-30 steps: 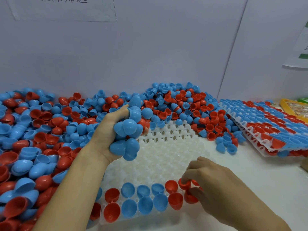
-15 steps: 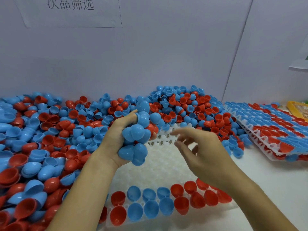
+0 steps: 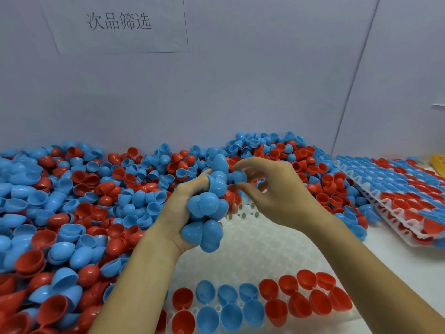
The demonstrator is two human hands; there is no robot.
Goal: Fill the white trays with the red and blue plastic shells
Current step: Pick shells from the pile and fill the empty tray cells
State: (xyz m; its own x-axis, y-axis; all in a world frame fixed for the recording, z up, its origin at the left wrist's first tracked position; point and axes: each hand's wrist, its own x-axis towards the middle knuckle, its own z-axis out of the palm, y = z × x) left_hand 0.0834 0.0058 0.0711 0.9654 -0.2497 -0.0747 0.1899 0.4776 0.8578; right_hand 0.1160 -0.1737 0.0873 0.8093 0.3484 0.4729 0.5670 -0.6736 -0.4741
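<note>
Tray: the white tray (image 3: 252,247) lies on the table in front of the person, its two nearest rows holding red and blue shells open side up, the cups behind them bare.
Shells in tray: a red one at the left end, then blue shells (image 3: 227,307), then red shells (image 3: 310,295) toward the right.
Handful: a bunch of blue shells (image 3: 207,213), with at least one red among them, is held above the tray's far part.
Left hand: the left hand (image 3: 178,208) has its fingers curled round the bunch, thumb up against the top shells.
Right hand: the right hand (image 3: 272,191) reaches to the top of the bunch; its fingertips (image 3: 237,168) are bent and pinch a single blue shell (image 3: 238,176).
Loose pile: a heap of shells (image 3: 72,201) covers the table left of and behind the tray, touching its edges.
Filled trays: stacked full trays (image 3: 395,189) sit tilted at the right.
Writing: a paper sign (image 3: 118,22) on the wall reads 次品筛选; a line above it is cut off.
Far right: a yellow object (image 3: 438,161), only its edge in view.
</note>
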